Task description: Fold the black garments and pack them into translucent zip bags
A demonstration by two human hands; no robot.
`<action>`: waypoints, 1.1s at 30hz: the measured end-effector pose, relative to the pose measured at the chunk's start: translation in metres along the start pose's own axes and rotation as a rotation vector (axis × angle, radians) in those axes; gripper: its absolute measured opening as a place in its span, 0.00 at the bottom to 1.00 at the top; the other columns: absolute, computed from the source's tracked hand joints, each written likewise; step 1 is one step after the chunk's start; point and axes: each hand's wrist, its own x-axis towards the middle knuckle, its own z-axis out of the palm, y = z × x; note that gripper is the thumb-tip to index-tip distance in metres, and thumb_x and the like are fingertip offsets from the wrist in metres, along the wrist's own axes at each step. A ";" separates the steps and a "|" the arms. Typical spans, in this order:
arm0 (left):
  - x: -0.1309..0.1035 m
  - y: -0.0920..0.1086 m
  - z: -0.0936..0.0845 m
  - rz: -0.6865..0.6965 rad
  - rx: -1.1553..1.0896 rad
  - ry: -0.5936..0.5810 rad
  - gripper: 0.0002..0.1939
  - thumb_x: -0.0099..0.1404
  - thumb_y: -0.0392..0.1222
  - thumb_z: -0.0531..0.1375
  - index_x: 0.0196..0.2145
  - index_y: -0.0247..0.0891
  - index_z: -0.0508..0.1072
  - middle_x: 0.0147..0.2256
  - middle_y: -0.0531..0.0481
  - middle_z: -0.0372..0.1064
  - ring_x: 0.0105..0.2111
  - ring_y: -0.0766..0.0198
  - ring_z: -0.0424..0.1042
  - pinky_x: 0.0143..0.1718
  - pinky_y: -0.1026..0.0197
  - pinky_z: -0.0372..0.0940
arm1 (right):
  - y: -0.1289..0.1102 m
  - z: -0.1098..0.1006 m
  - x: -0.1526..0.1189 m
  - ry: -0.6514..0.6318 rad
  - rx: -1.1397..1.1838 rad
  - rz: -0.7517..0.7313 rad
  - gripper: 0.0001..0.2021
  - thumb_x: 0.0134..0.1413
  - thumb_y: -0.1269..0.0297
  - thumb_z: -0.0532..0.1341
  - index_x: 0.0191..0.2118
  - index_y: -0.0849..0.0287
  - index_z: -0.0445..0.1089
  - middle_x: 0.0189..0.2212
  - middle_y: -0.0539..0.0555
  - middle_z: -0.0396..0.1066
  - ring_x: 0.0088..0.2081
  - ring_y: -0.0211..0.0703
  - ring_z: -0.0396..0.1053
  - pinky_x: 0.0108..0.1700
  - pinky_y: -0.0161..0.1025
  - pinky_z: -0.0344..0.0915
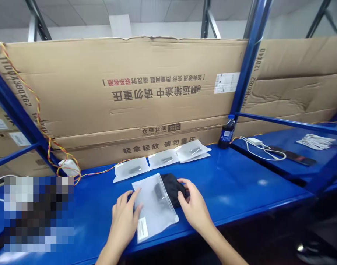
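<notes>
A frosted zip bag [153,213] lies on the blue tabletop in front of me, its slider edge facing right and a small white label at its lower left corner. A dark patch shows through it near that edge. My left hand [124,217] rests at the bag's left edge, thumb and forefinger apart, fingertips touching the plastic. Just right of the bag is a bundled black cloth [171,187], partly behind the slider edge. My right hand [194,204] has its fingers and thumb closed around the cloth's right side. Whether any cloth is inside the bag I cannot tell.
Behind the bag, several flat frosted bags [160,159] lie in a row along a cardboard wall [157,110]. A dark drink bottle [227,132] stands by the blue post. Twisted wires [49,147] hang at left. White cables [314,141] lie on the right-hand shelf.
</notes>
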 end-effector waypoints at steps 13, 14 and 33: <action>-0.014 -0.040 -0.003 0.142 0.155 0.399 0.22 0.74 0.36 0.50 0.56 0.41 0.79 0.59 0.39 0.74 0.62 0.43 0.70 0.59 0.40 0.70 | 0.001 -0.009 -0.015 0.053 -0.632 -0.628 0.33 0.61 0.47 0.67 0.65 0.61 0.67 0.65 0.67 0.68 0.67 0.70 0.63 0.66 0.66 0.65; -0.014 -0.024 0.003 0.201 0.057 0.404 0.20 0.75 0.40 0.51 0.57 0.42 0.79 0.58 0.41 0.75 0.62 0.44 0.71 0.60 0.40 0.70 | -0.001 -0.002 -0.014 0.016 -0.627 -0.648 0.34 0.60 0.49 0.68 0.66 0.62 0.67 0.66 0.68 0.68 0.68 0.70 0.61 0.68 0.68 0.62; -0.008 0.087 0.066 0.217 -0.104 0.125 0.23 0.77 0.47 0.52 0.63 0.42 0.75 0.67 0.40 0.66 0.68 0.42 0.65 0.66 0.36 0.65 | 0.053 -0.064 0.010 0.420 -0.331 -0.111 0.20 0.62 0.60 0.56 0.56 0.62 0.73 0.52 0.69 0.76 0.59 0.71 0.71 0.60 0.70 0.69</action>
